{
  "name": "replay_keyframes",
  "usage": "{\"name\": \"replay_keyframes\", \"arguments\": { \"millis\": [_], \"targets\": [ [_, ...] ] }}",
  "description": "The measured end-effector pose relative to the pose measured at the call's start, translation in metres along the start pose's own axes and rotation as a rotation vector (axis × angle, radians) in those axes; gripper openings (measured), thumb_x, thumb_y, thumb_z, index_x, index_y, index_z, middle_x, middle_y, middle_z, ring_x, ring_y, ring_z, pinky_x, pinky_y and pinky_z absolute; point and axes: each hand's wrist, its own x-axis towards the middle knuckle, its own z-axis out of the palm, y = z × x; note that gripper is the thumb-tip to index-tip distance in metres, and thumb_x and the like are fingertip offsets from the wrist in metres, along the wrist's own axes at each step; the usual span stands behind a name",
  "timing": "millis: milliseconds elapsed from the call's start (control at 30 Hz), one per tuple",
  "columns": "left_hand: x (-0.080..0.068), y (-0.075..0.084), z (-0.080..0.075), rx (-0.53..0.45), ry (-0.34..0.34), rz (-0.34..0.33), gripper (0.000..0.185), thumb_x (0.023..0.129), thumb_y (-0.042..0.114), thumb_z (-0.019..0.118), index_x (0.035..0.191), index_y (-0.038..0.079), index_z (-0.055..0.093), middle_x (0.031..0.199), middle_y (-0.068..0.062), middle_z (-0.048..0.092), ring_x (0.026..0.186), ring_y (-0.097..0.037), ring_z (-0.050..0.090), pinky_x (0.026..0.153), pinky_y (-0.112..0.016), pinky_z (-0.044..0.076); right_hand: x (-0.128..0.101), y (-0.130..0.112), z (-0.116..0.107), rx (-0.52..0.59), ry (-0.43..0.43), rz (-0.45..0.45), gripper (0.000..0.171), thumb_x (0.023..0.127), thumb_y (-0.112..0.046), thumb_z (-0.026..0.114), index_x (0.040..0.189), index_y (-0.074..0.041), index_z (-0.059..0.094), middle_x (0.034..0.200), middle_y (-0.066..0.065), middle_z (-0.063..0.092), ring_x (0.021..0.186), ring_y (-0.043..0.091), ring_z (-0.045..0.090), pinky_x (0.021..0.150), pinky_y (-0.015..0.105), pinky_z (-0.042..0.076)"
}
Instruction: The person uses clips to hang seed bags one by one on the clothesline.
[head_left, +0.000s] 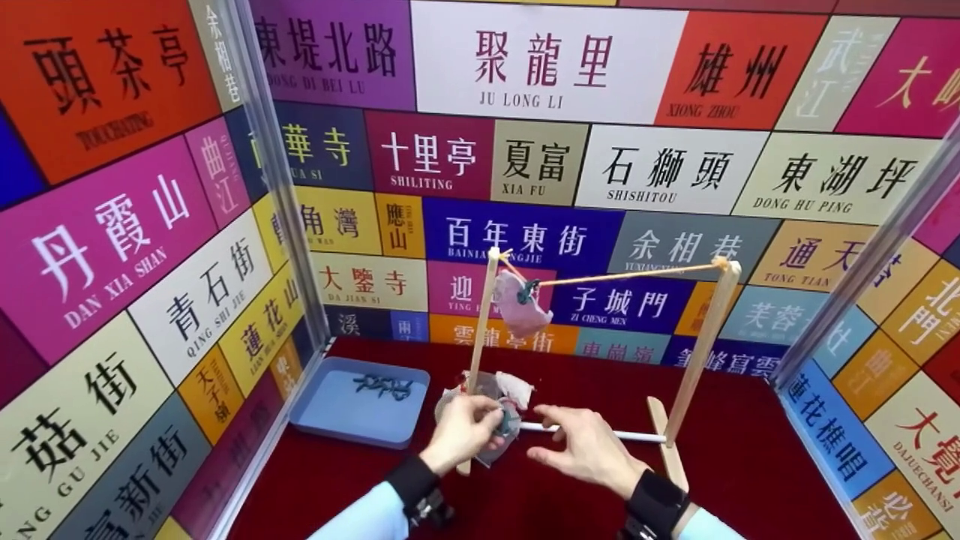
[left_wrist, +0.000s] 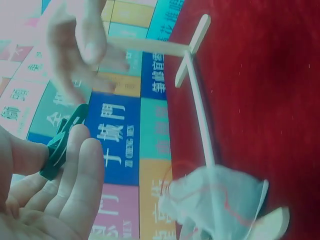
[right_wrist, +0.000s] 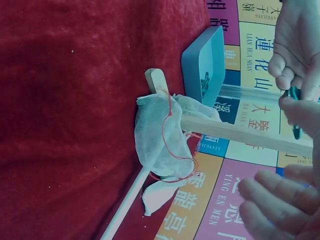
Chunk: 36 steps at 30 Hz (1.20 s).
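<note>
Seeing dark clips (head_left: 386,387) in the blue tray (head_left: 330,424), we pinch a green clip (left_wrist: 61,147) in our left hand (head_left: 466,429) near the mesh pouch (right_wrist: 155,132) at the left wooden post's (head_left: 484,319) foot, our right hand (head_left: 589,448) farther right, fingers loosely apart.

Pale blue sleeves (head_left: 364,513), wide black wristbands (head_left: 412,480) with small dark devices (head_left: 430,511), and bare fingers (left_wrist: 88,172)
</note>
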Motion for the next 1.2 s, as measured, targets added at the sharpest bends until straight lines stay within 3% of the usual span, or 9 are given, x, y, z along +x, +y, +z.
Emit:
{"name": "replay_keyframes", "arguments": {
  "millis": [100, 267, 500, 600, 733, 833, 900, 1067, 1200],
  "targets": [
    [-0.004, 0.001, 0.009, -0.072, -0.033, -0.034, 0.014, 0.103, 0.006, 0.066, 0.109, 0.001, 0.077, 0.083, -0.011, 0.077, 0.063, -0.022, 0.075, 0.059, -0.038, 0.064, 0.001, 0.001, 0.004, 0.002, 0.007, -0.050, 0.057, 0.082, -0.038, 0.092, 0.128, -0.011, 0.074, 0.109, 0.001, 0.079, 0.075, 0.001, 0.068, 0.066, 0.024, 0.058],
    [-0.009, -0.001, 0.020, -0.146, -0.074, -0.076, 0.014, 0.104, 0.005, 0.065, 0.109, -0.002, 0.075, 0.081, -0.014, 0.076, 0.064, -0.023, 0.076, 0.059, -0.034, 0.063, -0.001, 0.006, 0.010, -0.064, 0.065, -0.176, 0.042, 0.081, -0.037, 0.093, 0.114, -0.014, 0.079, 0.095, -0.008, 0.075, 0.073, -0.001, 0.064, 0.063, 0.022, 0.055],
    [-0.013, -0.004, 0.022, -0.134, -0.097, -0.082, 0.015, 0.104, 0.008, 0.066, 0.109, -0.002, 0.076, 0.081, -0.016, 0.076, 0.066, -0.026, 0.076, 0.058, -0.035, 0.063, -0.004, 0.009, 0.012, -0.085, 0.147, -0.301, 0.026, 0.075, -0.030, 0.091, 0.093, -0.017, 0.077, 0.087, -0.011, 0.071, 0.064, -0.001, 0.057, 0.057, 0.017, 0.048],
    [-0.012, -0.010, 0.014, -0.028, -0.066, -0.046, 0.014, 0.102, 0.009, 0.069, 0.106, 0.000, 0.077, 0.081, -0.014, 0.076, 0.063, -0.019, 0.074, 0.057, -0.032, 0.062, -0.006, 0.012, 0.011, -0.089, 0.172, -0.333, 0.022, 0.073, -0.029, 0.090, 0.084, -0.018, 0.074, 0.082, -0.011, 0.068, 0.061, -0.002, 0.052, 0.054, 0.015, 0.046],
    [-0.001, -0.025, -0.007, 0.247, 0.095, 0.047, 0.008, 0.096, 0.009, 0.075, 0.100, 0.005, 0.081, 0.082, -0.006, 0.077, 0.064, -0.010, 0.069, 0.058, -0.028, 0.058, -0.010, 0.021, 0.007, -0.120, 0.206, -0.354, 0.020, 0.071, -0.027, 0.090, 0.076, -0.019, 0.072, 0.075, -0.013, 0.063, 0.060, -0.006, 0.047, 0.054, 0.015, 0.046],
    [0.009, -0.042, -0.024, 0.458, 0.228, 0.081, 0.008, 0.092, 0.010, 0.078, 0.100, 0.008, 0.080, 0.086, -0.003, 0.078, 0.071, -0.014, 0.071, 0.064, -0.033, 0.058, -0.015, 0.030, 0.003, -0.149, 0.213, -0.365, 0.020, 0.071, -0.024, 0.090, 0.072, -0.019, 0.070, 0.070, -0.012, 0.058, 0.061, -0.010, 0.038, 0.053, 0.014, 0.043],
    [0.017, -0.054, -0.032, 0.569, 0.267, 0.078, 0.017, 0.091, 0.013, 0.080, 0.107, 0.007, 0.078, 0.093, -0.007, 0.078, 0.079, -0.023, 0.073, 0.070, -0.041, 0.059, -0.019, 0.036, -0.001, -0.154, 0.212, -0.363, 0.021, 0.072, -0.020, 0.090, 0.070, -0.019, 0.068, 0.066, -0.011, 0.054, 0.061, -0.011, 0.032, 0.051, 0.012, 0.038],
    [0.037, -0.080, -0.043, 0.787, 0.231, 0.033, 0.052, 0.091, 0.023, 0.081, 0.138, 0.010, 0.063, 0.121, -0.023, 0.065, 0.091, -0.042, 0.070, 0.077, -0.056, 0.058, -0.028, 0.048, -0.008, -0.128, 0.199, -0.310, 0.025, 0.072, -0.011, 0.088, 0.066, -0.023, 0.067, 0.062, -0.012, 0.047, 0.060, -0.011, 0.028, 0.051, 0.010, 0.028],
    [0.051, -0.094, -0.043, 0.843, 0.163, -0.005, 0.055, 0.098, 0.028, 0.073, 0.149, 0.014, 0.056, 0.129, -0.028, 0.059, 0.090, -0.047, 0.069, 0.077, -0.058, 0.058, -0.032, 0.052, -0.009, -0.148, 0.181, -0.302, 0.030, 0.072, -0.006, 0.087, 0.063, -0.024, 0.064, 0.061, -0.014, 0.046, 0.058, -0.011, 0.030, 0.050, 0.009, 0.027]
  ]
}}
